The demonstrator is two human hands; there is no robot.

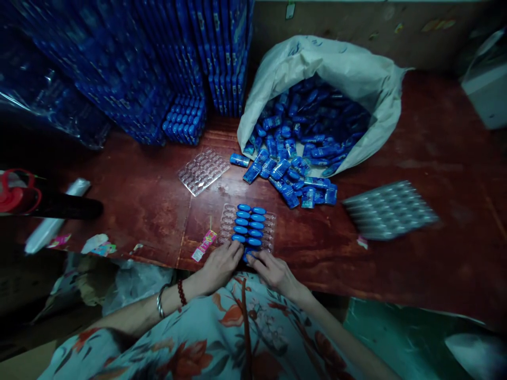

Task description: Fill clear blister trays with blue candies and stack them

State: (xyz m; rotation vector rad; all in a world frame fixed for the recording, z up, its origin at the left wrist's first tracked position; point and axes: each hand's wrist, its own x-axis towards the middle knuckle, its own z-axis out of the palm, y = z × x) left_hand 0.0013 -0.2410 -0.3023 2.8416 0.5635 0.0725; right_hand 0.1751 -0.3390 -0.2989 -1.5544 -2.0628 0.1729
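Note:
On the table at my front edge lies a clear plastic tray (226, 221) with rounded pockets. Two columns of glossy blue oval containers (255, 225) fill its middle pockets, while the pockets on both sides show bare plastic. At the tray's near edge, my left hand (222, 264) has its fingers closed against a small blue container (247, 253). My right hand (274, 270) pinches the same container from the other side. Fingers cover most of this piece, so its full shape is hidden.
A white sack (390, 113) spills blue wrapped containers (280, 170) onto the table (317, 248). Stacks of filled blue trays (184, 120) rise at the back left. Other clear trays (204, 171) lie left and right (390, 210). A red-lidded dark bottle (67, 205) lies far left.

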